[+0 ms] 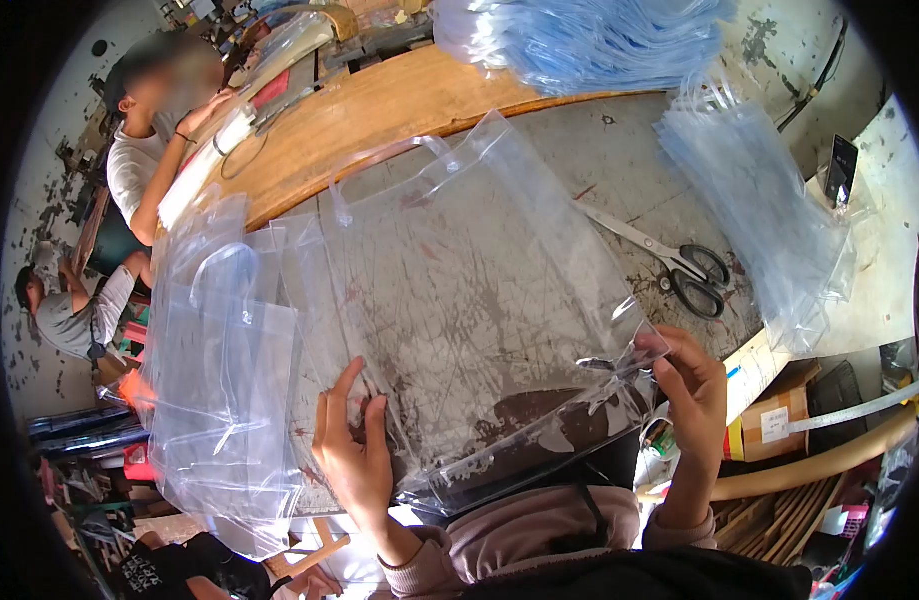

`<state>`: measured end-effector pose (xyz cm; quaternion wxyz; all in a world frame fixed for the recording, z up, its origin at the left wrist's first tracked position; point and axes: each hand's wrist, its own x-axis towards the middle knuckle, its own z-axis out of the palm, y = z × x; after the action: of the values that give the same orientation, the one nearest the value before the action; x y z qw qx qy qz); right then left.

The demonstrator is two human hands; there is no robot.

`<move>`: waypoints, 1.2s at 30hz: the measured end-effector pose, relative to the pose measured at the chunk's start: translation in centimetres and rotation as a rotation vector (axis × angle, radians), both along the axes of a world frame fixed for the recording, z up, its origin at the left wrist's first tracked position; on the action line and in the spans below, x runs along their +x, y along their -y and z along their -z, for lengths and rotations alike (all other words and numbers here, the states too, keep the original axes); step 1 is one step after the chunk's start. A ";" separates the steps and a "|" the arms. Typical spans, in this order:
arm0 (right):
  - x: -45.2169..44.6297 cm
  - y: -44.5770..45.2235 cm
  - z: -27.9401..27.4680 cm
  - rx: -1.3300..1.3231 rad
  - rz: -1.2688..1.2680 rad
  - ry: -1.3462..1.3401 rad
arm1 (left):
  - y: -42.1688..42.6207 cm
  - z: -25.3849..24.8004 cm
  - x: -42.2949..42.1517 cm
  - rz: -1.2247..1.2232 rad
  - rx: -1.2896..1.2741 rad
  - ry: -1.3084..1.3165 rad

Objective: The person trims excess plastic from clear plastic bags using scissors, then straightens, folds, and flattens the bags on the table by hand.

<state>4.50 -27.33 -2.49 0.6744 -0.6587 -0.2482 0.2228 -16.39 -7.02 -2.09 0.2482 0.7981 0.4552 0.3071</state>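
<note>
Currently, one transparent bag (469, 270) lies flat on the scratched grey table (619, 140), directly before the person, with its soft handle pointing to the far side. The right hand (691, 385) is grasping the near right corner of this bag, with the film pinched between thumb and fingers. The left hand (354, 450) rests near the left edge with its fingers spread, and it does not clench anything. Around the bag the space is rather occupied. On its left, a pile of similar bags (219, 370) lies so close that, the film being see-through, one cannot tell whether the edges overlap. On its right, scissors (679, 262) with black handles lie with the tip at the bag's edge; whether the tip goes under the film is not clear. Farther right is a stack of clear bags (754, 200), and beyond it a phone (840, 170) leans upright. A wooden board (379, 95) borders the far side, with a big bluish heap of plastic (589, 40) at its right end. At far left, a co-worker (139, 165) in white sits at the board's other end.
</note>
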 end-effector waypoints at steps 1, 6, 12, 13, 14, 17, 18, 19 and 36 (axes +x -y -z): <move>0.0 -0.1 -0.3 0.008 -0.006 0.001 | 0.1 -0.2 0.1 -0.001 -0.006 -0.022; -0.2 -0.3 0.6 0.080 0.001 -0.025 | 0.2 -0.1 0.2 -0.002 0.026 -0.013; -0.2 -0.4 -0.1 -0.029 0.097 -0.136 | 0.4 -0.2 0.0 0.023 0.025 0.010; -0.3 -0.6 -0.4 -0.021 0.085 -0.126 | 0.5 -0.2 0.0 0.052 0.014 0.042; -0.6 -0.7 -0.9 -0.048 0.118 -0.122 | 0.6 -0.3 -0.4 0.064 -0.084 0.029; -0.9 -0.7 -1.9 -0.145 0.135 0.008 | 1.0 -0.9 -0.6 0.113 0.128 -0.162; -0.9 -0.8 -2.4 -0.322 0.083 0.370 | 1.2 -1.1 -0.6 0.112 0.123 -0.162; -1.2 -0.8 -3.0 -0.502 0.024 0.727 | 1.6 -1.5 -0.7 0.084 0.222 -0.366; -0.2 -6.8 -1.6 -0.695 -0.434 1.317 | 4.6 -0.6 2.7 0.571 0.246 -0.644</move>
<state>4.26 -20.52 -0.87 0.0836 -0.7656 -0.6375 -0.0225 -13.74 -11.64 -1.44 0.0720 0.9702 0.2309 0.0142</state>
